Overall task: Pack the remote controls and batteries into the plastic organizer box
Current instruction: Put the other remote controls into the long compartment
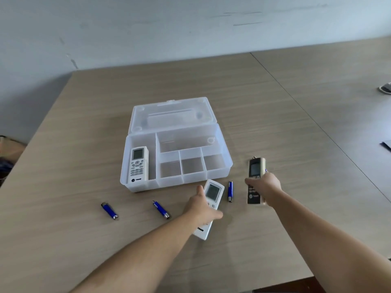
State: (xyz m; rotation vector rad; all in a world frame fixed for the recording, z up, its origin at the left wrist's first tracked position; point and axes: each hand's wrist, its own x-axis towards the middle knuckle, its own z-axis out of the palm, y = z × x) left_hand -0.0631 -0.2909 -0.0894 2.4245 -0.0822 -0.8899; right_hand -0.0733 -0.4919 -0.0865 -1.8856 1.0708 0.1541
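Observation:
The clear plastic organizer box [229,166] stands open on the table, lid tipped back. One white remote [138,163] lies in its long left compartment; the other compartments hold nothing. My left hand [201,205] grips a second white remote [211,194] in front of the box. My right hand [264,186] grips a dark-faced remote [255,170] to the right of the box. Three blue batteries lie on the table: one at the left [109,210], one in the middle [160,209], one [230,191] between the two held remotes.
The wooden table [84,144] meets a pale wall at the back. A seam separates it from a second table [338,81] on the right, where a grey object [385,89] and a dark flat item [387,144] sit at the edge.

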